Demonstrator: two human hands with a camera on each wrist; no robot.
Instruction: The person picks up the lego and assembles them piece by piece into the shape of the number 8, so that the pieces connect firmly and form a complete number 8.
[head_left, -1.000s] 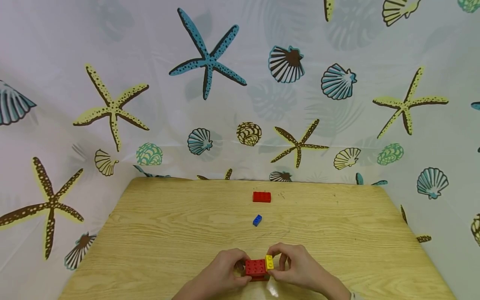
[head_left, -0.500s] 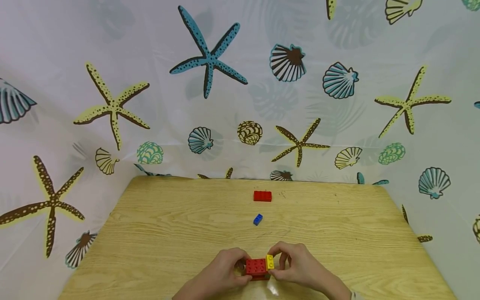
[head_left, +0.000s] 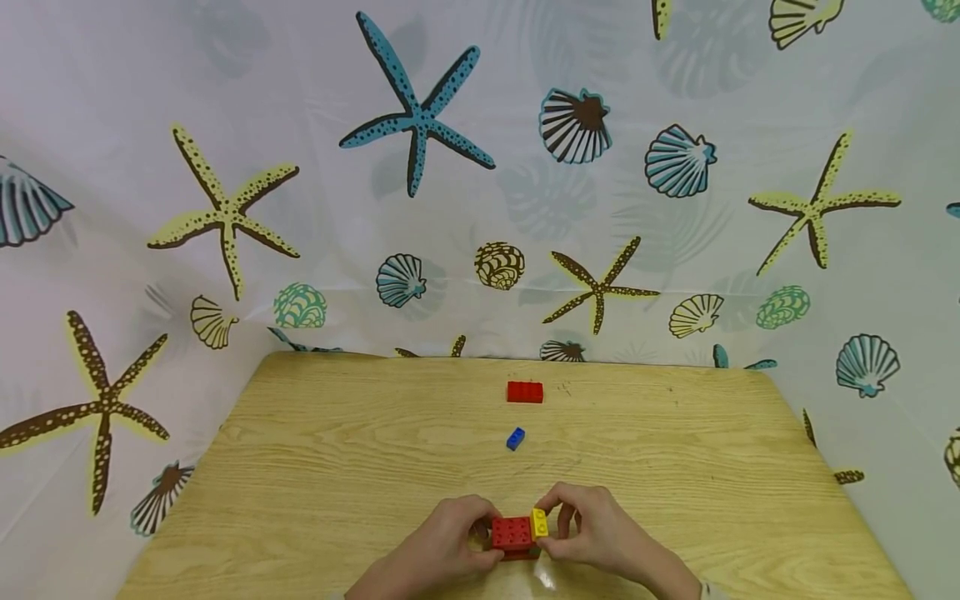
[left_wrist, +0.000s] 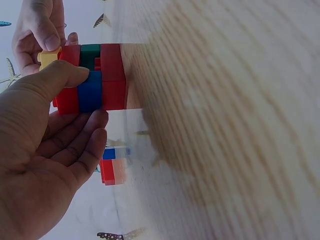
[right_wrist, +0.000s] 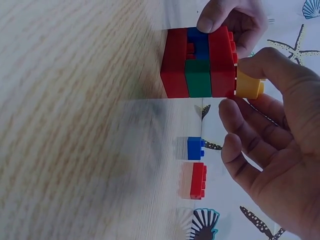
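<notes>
Near the table's front edge stands a brick stack [head_left: 512, 534] with a red top. In the wrist views the stack [right_wrist: 199, 62] shows red, green and blue layers between red ones. My left hand [head_left: 480, 533] grips its left side, thumb on the blue layer [left_wrist: 90, 90]. A small yellow brick [head_left: 538, 522] sits on the stack's right end. My right hand [head_left: 553, 523] pinches the yellow brick [right_wrist: 248, 84] between thumb and fingers. The stack [left_wrist: 95, 75] rests on the table.
A small blue brick [head_left: 515, 438] lies mid-table, and a red brick [head_left: 524, 392] lies beyond it near the back edge. The wooden table [head_left: 315, 467] is backed by a curtain printed with starfish and shells [head_left: 412, 108].
</notes>
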